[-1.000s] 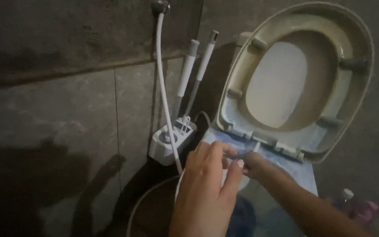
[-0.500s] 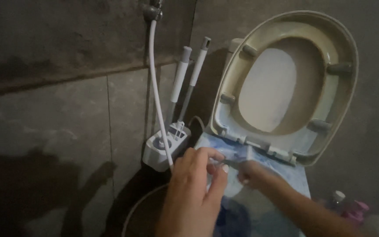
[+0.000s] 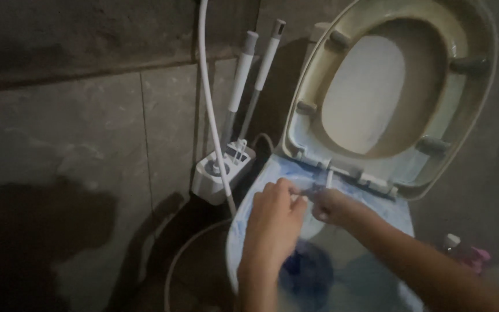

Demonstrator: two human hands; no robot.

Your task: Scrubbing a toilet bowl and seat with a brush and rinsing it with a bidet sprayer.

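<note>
A toilet stands with its beige seat (image 3: 319, 63) raised against the wall, and its rim (image 3: 272, 173) is streaked with blue liquid. My left hand (image 3: 275, 216) hovers over the rim's back edge, fingers curled, fingertips meeting those of my right hand (image 3: 333, 205). That hand reaches in from the lower right and pinches a thin white stick-like tool (image 3: 328, 178), whose tip points up at the seat hinge (image 3: 371, 179). Whether my left hand also grips something small is too dim to tell.
A white holder (image 3: 218, 176) with two long-handled brushes (image 3: 241, 75) stands on the floor left of the toilet. A white hose (image 3: 208, 104) hangs down the grey tiled wall beside it. Dark blue water (image 3: 307, 271) fills the bowl. Bottles (image 3: 463, 251) stand at the lower right.
Both hands have moved forward over the rim toward the seat hinge. The view has shifted down and closer, so more of the bowl shows.
</note>
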